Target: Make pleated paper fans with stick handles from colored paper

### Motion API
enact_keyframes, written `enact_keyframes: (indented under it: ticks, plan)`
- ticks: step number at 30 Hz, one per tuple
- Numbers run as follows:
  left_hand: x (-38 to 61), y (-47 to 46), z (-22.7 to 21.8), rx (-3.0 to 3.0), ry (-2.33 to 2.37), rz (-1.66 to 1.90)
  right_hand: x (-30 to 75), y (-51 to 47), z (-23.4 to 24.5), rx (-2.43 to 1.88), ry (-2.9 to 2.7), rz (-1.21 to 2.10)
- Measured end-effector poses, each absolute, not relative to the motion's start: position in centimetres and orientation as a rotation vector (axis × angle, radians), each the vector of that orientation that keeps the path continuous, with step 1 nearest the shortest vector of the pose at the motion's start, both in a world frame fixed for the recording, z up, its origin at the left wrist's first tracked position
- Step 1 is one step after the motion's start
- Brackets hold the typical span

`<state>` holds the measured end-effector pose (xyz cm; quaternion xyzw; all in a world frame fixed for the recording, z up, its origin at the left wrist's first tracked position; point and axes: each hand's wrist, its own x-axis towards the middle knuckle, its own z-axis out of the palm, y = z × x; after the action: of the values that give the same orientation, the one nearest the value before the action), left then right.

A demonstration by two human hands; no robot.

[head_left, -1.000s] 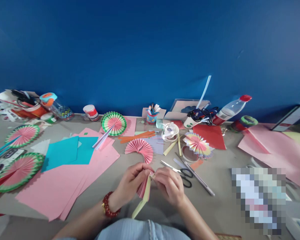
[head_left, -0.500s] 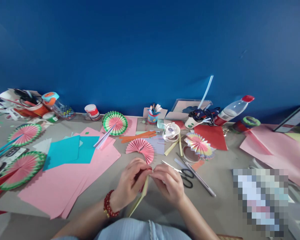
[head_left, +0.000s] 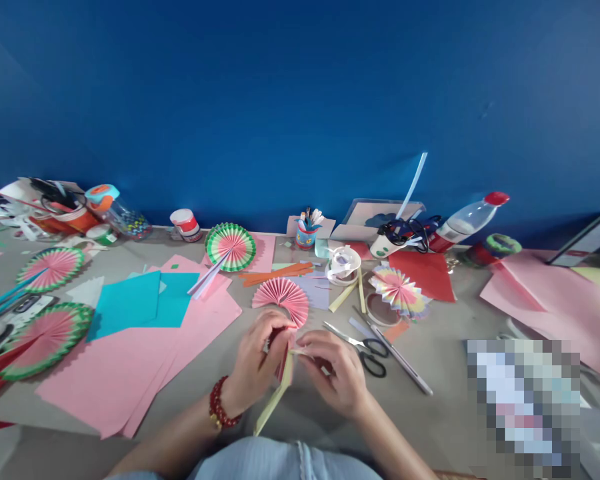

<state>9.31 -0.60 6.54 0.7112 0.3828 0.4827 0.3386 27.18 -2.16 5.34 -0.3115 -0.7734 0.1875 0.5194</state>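
Observation:
A pink pleated paper fan curves out in front of my left hand, whose fingers are closed round its gathered end. From between my hands a folded pale yellow paper strip slants down toward my body, lying against the pink paper. My right hand pinches a small whitish piece at the strip's upper end; I cannot make out whether it is tape. Just beyond my right hand lie open scissors with black handles, and a silver pen rests beside them.
Pink sheets and turquoise paper lie at left, near finished watermelon-coloured fans. White tape rolls, a pastel fan and red paper are beyond my hands. A bottle leans at the back right.
My right hand has drawn slightly away from the left, and the whitish piece now shows in its pinch. The strip and pink paper between my hands are more exposed.

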Motion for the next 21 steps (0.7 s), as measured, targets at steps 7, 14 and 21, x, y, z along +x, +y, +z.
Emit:
enact_keyframes:
  ticks: [7, 14, 21]
  plan:
    - [9.3, -0.7, 5.8, 1.85, 0.987, 1.282, 25.4, -2.6, 5.1, -0.804, -1.563, 0.733]
    - [9.4, -0.5, 5.3, 1.833, 1.052, 1.338, 25.9, -2.4, 5.5, -0.714, -1.664, 0.592]
    - [10.1, -0.6, 5.8, 1.502, 1.16, 1.25, 26.7, -2.3, 5.4, -0.638, -1.84, 0.376]
